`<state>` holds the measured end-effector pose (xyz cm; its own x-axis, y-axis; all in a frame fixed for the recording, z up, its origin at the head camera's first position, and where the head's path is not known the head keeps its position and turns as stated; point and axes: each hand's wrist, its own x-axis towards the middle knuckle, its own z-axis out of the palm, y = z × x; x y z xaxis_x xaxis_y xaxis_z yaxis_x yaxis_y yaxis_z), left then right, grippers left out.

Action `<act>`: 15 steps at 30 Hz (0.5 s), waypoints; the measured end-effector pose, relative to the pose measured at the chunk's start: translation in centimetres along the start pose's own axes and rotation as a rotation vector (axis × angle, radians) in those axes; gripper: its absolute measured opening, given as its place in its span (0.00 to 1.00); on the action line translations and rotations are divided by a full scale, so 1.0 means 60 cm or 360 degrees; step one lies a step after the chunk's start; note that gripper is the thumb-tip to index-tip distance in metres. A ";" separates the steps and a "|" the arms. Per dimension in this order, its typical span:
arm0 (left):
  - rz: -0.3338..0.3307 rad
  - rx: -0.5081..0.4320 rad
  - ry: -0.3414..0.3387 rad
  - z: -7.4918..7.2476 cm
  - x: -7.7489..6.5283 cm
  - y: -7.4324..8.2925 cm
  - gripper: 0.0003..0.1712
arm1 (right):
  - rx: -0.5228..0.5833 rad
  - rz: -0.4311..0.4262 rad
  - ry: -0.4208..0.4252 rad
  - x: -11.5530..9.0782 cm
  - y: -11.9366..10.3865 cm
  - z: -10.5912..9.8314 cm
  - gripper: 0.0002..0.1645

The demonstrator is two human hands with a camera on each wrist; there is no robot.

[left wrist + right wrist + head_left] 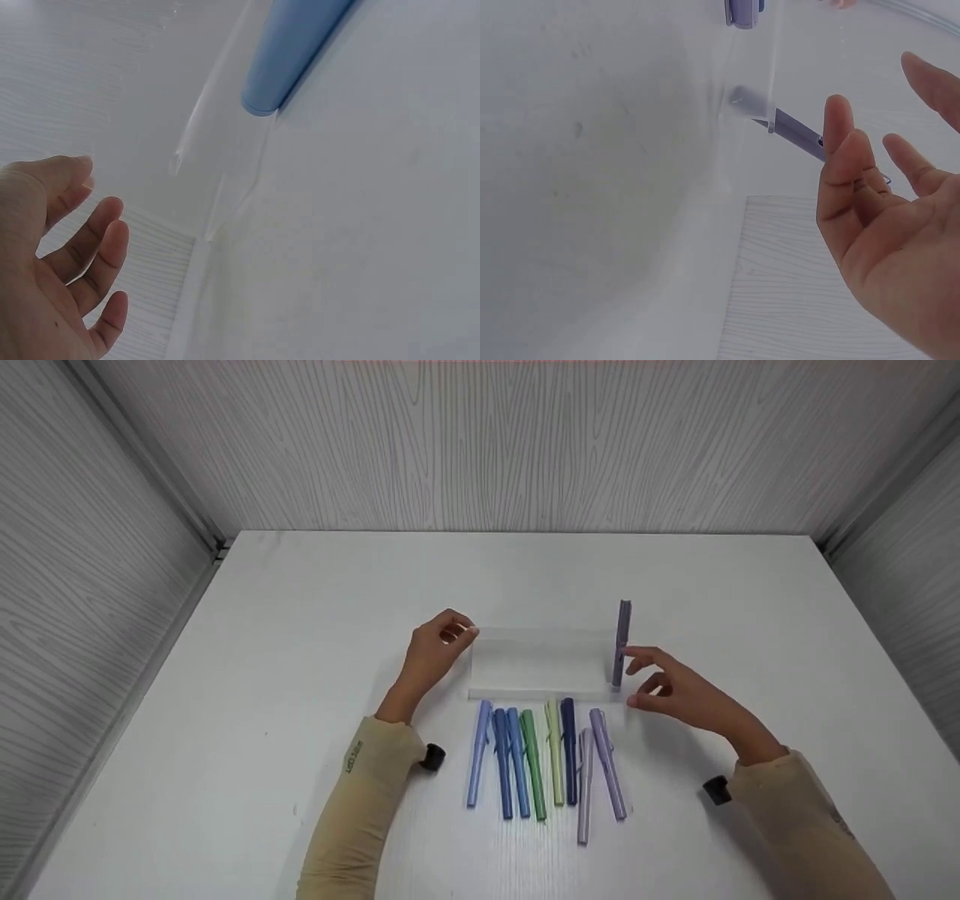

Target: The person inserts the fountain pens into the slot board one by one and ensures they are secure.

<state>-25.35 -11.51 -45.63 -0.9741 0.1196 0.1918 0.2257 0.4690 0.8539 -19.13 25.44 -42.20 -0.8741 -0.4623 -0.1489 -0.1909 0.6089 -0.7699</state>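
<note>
The grip of the right hand is spread just beside a dark purple pen, stood upright at the right end of a clear box; whether the pen is touched cannot be told. The box's far left corner is pinched by the left hand. Eight coloured pens are laid side by side near it on the table.
</note>
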 end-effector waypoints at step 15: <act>-0.0006 -0.0022 0.0005 0.002 0.002 0.001 0.10 | -0.0111 0.0117 -0.0432 -0.009 0.005 0.018 0.41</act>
<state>-25.47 -11.35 -45.62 -0.9750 0.1151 0.1901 0.2219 0.4575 0.8611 -18.20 25.17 -43.04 -0.7372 -0.5649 -0.3708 -0.1697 0.6859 -0.7076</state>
